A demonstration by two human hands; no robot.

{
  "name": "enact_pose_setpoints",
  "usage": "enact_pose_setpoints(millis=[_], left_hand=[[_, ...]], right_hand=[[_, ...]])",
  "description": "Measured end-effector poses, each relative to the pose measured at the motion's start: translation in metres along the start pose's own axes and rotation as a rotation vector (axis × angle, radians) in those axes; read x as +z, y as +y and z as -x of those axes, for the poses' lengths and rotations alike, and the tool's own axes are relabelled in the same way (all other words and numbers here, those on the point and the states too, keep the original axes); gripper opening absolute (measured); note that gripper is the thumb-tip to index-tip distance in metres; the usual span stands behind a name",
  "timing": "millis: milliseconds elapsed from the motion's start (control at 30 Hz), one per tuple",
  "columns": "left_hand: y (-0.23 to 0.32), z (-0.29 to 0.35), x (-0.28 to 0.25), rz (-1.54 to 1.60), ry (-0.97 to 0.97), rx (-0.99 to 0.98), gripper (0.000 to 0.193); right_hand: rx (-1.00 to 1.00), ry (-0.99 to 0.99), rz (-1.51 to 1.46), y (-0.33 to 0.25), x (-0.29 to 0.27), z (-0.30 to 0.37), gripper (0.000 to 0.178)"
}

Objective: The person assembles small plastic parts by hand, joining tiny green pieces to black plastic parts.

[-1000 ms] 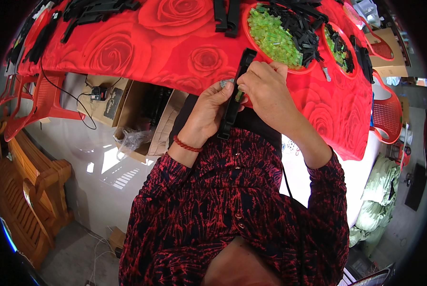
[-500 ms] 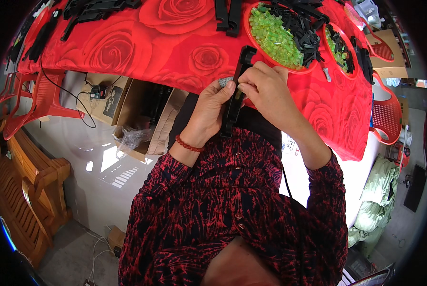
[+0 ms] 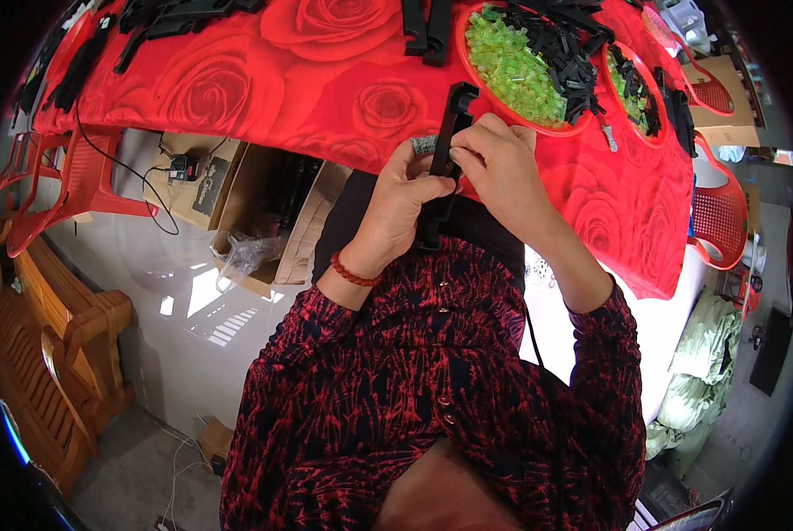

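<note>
A long black plastic bar (image 3: 455, 113) with a hooked upper end is held upright over my lap, by the table's front edge. My left hand (image 3: 391, 209) is closed round its left side, the thumb laid across it. A grey knitted cover (image 3: 425, 143) wraps a fingertip of that hand. My right hand (image 3: 495, 168) pinches with thumb and forefinger against the bar's right side. Whatever small thing may be between these fingertips is hidden. Past my right hand lies a red-rimmed tray (image 3: 463, 62) of clear green pieces (image 3: 509, 71) and small black pieces (image 3: 573, 75).
A red rose-patterned cloth (image 3: 325, 97) covers the table. More black bars (image 3: 427, 35) lie at the back. A smaller red tray (image 3: 657, 133) sits at the right. Red chairs (image 3: 716, 212), open cardboard boxes (image 3: 237, 199) and a wooden bench (image 3: 51, 345) stand around.
My left thumb has moved right, across the bar, and the grey-covered finger has shifted up slightly. My right hand stays pinched at the bar, nearly in the same place.
</note>
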State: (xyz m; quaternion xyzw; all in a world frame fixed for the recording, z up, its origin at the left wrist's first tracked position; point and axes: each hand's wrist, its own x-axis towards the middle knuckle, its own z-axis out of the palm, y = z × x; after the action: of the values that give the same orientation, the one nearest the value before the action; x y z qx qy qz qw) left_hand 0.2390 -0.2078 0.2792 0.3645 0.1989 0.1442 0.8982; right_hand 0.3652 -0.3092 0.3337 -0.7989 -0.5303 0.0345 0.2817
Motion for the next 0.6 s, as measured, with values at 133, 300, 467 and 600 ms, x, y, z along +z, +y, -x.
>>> enact_pose_setpoints(millis=[133, 300, 467, 600], left_hand=[[0.008, 0.002, 0.009, 0.133, 0.038, -0.032, 0.037], [0.008, 0.002, 0.01, 0.114, 0.024, -0.073, 0.03], [0.0, -0.001, 0.007, 0.106, 0.045, -0.076, 0.028], [-0.004, -0.001, 0.006, 0.014, 0.072, -0.023, 0.023]], right_hand=[[0.077, 0.01, -0.111, -0.001, -0.001, -0.001, 0.006], [0.148, 0.021, -0.127, -0.001, 0.001, -0.002, 0.006], [0.044, 0.011, -0.049, 0.003, 0.003, 0.0, 0.004], [0.146, -0.078, -0.274, 0.002, -0.002, 0.0, 0.011]])
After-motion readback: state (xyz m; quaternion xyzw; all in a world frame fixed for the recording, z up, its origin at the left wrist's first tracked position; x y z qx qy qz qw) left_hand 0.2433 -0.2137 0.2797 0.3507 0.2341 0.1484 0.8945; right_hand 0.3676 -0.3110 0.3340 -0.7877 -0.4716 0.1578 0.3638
